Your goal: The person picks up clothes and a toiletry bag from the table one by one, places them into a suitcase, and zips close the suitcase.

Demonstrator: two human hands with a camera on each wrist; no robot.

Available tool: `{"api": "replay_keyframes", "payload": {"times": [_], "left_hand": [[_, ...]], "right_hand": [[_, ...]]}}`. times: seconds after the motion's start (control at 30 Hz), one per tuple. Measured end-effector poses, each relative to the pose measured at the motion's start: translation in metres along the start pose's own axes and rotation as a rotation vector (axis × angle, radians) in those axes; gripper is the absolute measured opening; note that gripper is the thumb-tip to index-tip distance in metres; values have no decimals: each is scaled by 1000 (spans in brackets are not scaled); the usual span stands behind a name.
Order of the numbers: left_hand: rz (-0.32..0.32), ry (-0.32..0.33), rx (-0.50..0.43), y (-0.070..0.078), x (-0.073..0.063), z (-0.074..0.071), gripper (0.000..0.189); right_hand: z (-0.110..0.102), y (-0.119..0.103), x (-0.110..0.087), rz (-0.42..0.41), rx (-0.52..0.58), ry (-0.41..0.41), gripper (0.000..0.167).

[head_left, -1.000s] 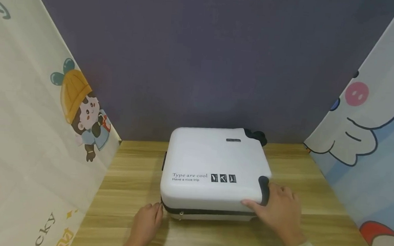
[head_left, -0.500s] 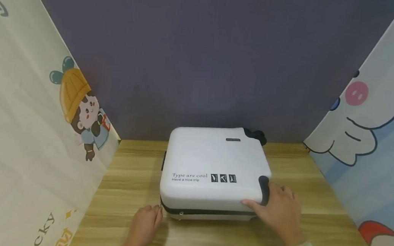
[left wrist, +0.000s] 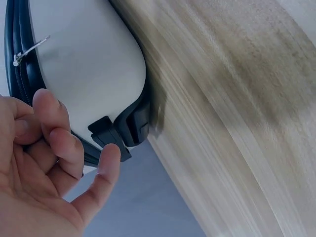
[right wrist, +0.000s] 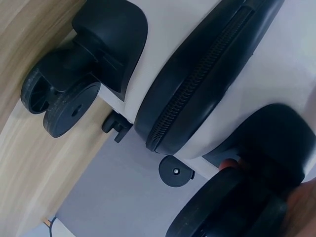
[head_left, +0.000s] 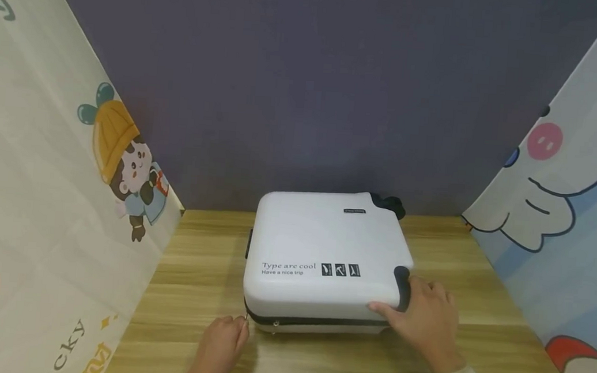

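Note:
A white hard-shell suitcase lies flat, black lettering and small pictures on its upper face. Around its side runs a black zipper. At the near left corner my left hand pinches a small metal zipper pull between thumb and forefinger; in the left wrist view the curled fingers hide that grip. A second zipper pull hangs free on the front side. My right hand holds the near right corner over a black wheel mount, thumb on the front edge.
The suitcase rests on a wood-grain table. A dark grey wall stands close behind it, with printed cloths on both sides. Black wheels stick out at its right end and a black handle at its left.
The left hand has shifted very slightly toward the right and down, still pinching the zipper pull. The suitcase and right hand keep their places; the head view has tilted a little.

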State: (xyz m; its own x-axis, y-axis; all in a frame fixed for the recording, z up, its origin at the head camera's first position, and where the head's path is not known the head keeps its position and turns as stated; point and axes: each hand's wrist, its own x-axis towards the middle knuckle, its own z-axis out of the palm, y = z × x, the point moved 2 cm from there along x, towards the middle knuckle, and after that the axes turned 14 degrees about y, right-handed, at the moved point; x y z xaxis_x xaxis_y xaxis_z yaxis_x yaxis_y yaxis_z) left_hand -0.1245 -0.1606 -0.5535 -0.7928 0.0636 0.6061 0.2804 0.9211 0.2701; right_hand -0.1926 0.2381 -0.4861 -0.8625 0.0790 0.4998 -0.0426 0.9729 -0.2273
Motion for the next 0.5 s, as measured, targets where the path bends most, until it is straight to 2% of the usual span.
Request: {"api": "replay_keyframes", "payload": {"times": [0.27,0.5], "left_hand": [[-45,-107,-34,6,-3,-1,42],[-38,-126,-37,11,-6,2,45]], "right_hand": [[-2,1,-2,-1,7,8,118],[-2,4,-2,5,7,-17,121]]}}
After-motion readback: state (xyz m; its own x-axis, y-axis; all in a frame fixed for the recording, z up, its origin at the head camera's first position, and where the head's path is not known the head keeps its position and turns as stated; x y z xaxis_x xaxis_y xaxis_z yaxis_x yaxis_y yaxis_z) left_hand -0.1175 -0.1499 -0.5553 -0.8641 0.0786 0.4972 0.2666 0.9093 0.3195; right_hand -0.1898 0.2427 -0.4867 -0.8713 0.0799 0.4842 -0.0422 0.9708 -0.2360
